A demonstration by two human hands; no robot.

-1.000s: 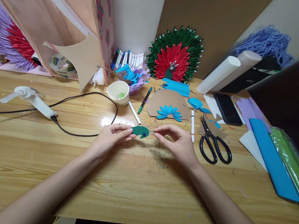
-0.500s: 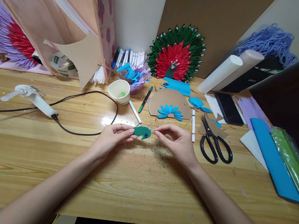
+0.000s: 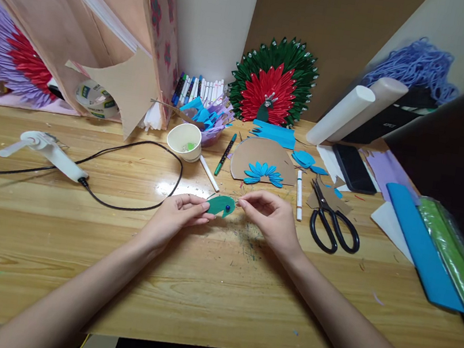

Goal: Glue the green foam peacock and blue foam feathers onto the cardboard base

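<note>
My left hand [image 3: 175,218] pinches a small teal cut-out [image 3: 221,205] shaped like a bird's head, with a dark blue bead for an eye. It hovers just above the wooden table [image 3: 198,285]. My right hand [image 3: 271,218] is closed in a pinch at the cut-out's right tip, its fingers pressed together on something too small to make out. Behind the hands lies a brown card half-disc with blue petals [image 3: 261,169] stuck along its lower edge.
Black scissors [image 3: 332,221] lie right of my right hand, beside a white marker [image 3: 300,187]. A paper cup [image 3: 184,142], a green marker [image 3: 225,154], a glue gun [image 3: 47,150] with its black cord, a phone [image 3: 353,169], coloured sheets [image 3: 426,246] and a red-green peacock fan [image 3: 273,82] surround the work area.
Both hands with the teal cut-out have drifted slightly away from me and a little to the right. The grips look unchanged.
</note>
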